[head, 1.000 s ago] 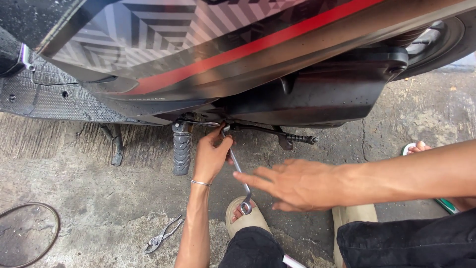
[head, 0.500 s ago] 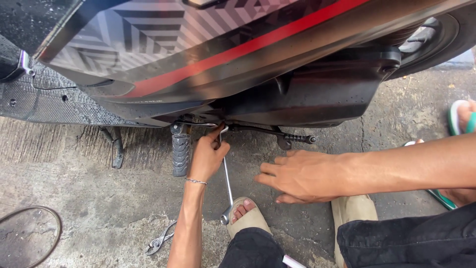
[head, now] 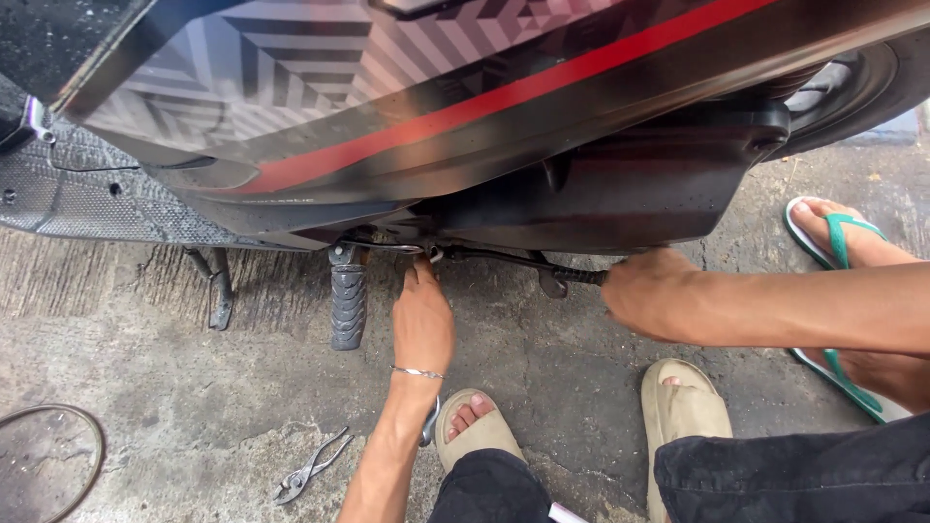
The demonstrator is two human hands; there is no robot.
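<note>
Black side-stand bar (head: 528, 261) runs under the scooter's belly panel (head: 601, 189), right of the ribbed footpeg (head: 348, 305). Right hand (head: 647, 291) is wrapped closed on the bar's spring end. Left hand (head: 422, 324), wrist bracelet, fingers reaching up at the bar's pivot near the footpeg; grip can't be told. Wrench (head: 429, 423) peeks out behind left forearm. Pliers (head: 308, 470) lie on concrete (head: 145, 387), well apart. Tan sandals below, green flip-flops (head: 852, 232) at right.

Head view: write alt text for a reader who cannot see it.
A person's left hand reaches under a black scooter with a red stripe, while the right hand grips the side stand. Pliers lie on the concrete floor near sandalled feet.
</note>
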